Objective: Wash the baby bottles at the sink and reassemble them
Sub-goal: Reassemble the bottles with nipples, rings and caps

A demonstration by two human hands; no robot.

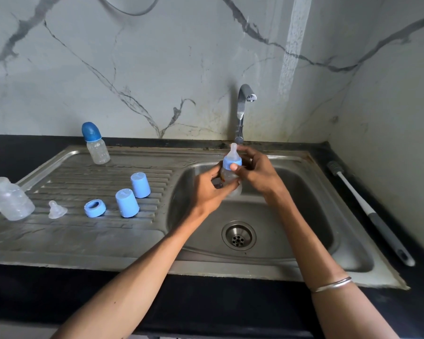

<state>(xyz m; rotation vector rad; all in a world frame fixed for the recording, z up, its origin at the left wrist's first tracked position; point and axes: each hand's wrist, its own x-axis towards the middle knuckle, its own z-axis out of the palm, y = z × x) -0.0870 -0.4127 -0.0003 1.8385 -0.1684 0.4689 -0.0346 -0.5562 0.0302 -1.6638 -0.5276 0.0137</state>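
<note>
A steel sink (304, 216) sat in the black tabletop (47, 289). Above the basin, the left hand (209, 192) grasped the baby bottle (229, 178) by its body, and the right hand (255, 172) pinched its blue collar (231, 163).

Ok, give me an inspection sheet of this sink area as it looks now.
Surface: steel drainboard beside the basin.
Job's things: held bottle with blue ring and teat on; capped bottle upright at back; open bottle, loose teat, loose ring, two caps on drainboard.
Clutter: brush on counter, right.
Grippers: left hand grips bottle body; right hand grips its ring.
Cables: hose on wall.
Surroundings: marble wall; tap, no water seen.
</note>
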